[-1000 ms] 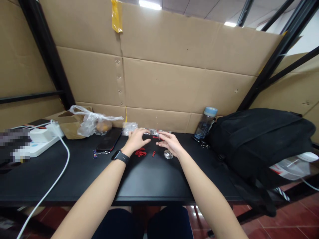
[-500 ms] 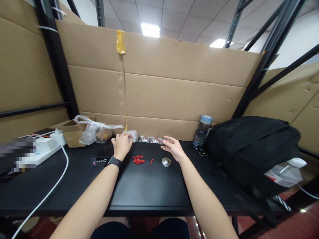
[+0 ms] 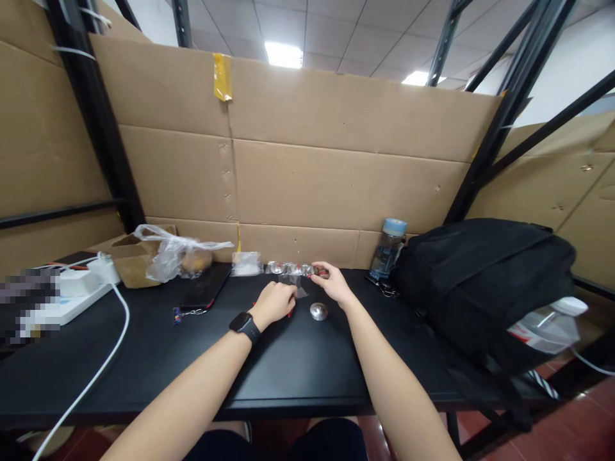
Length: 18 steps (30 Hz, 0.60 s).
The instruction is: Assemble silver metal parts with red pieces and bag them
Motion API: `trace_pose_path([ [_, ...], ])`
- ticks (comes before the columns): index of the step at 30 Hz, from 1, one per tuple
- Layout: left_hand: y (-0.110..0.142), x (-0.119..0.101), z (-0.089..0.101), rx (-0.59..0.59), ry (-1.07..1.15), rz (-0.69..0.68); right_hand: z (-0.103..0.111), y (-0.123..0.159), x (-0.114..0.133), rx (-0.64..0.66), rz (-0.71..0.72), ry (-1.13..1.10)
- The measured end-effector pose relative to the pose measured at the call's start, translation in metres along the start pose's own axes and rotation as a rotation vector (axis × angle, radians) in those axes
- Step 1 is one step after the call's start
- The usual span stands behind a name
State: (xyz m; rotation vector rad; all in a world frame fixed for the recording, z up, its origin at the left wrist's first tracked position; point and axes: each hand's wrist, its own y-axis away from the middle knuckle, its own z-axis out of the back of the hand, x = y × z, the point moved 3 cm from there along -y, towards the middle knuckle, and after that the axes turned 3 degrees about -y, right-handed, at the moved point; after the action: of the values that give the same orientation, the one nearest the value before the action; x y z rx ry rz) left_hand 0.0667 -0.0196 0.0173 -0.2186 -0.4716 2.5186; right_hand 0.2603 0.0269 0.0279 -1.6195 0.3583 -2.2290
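Along the back of the desk (image 3: 298,378), before the cardboard (image 3: 302,186), a row of packets (image 3: 277,268) runs between a stack of sleeves (image 3: 247,264) on its left and the right hand (image 3: 333,283). The disc (image 3: 318,312) lies nearer, right of the left hand (image 3: 276,302). Further left come the phone (image 3: 204,289), plastic bag (image 3: 166,259), box (image 3: 137,264) and power strip (image 3: 91,294). On the right, the bottle (image 3: 387,251) stands just beside the backpack (image 3: 485,282).

left hand (image 3: 275,301): palm down, curled; left forearm (image 3: 196,385): toward 1 o'clock; right hand (image 3: 335,283): half-curled; right forearm (image 3: 387,371): toward 11 o'clock
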Motion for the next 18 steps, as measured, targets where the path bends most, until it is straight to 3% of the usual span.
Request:
trace_pose_path([
  [5, 0.001, 0.004, -0.009, 0.036, 0.146, -0.12, 0.004, -0.001, -0.009, -0.02, 0.165, 0.312],
  [18, -0.002, 0.013, -0.02, 0.152, 0.076, -0.067, -0.002, 0.006, -0.002, 0.209, 0.067, 0.488],
])
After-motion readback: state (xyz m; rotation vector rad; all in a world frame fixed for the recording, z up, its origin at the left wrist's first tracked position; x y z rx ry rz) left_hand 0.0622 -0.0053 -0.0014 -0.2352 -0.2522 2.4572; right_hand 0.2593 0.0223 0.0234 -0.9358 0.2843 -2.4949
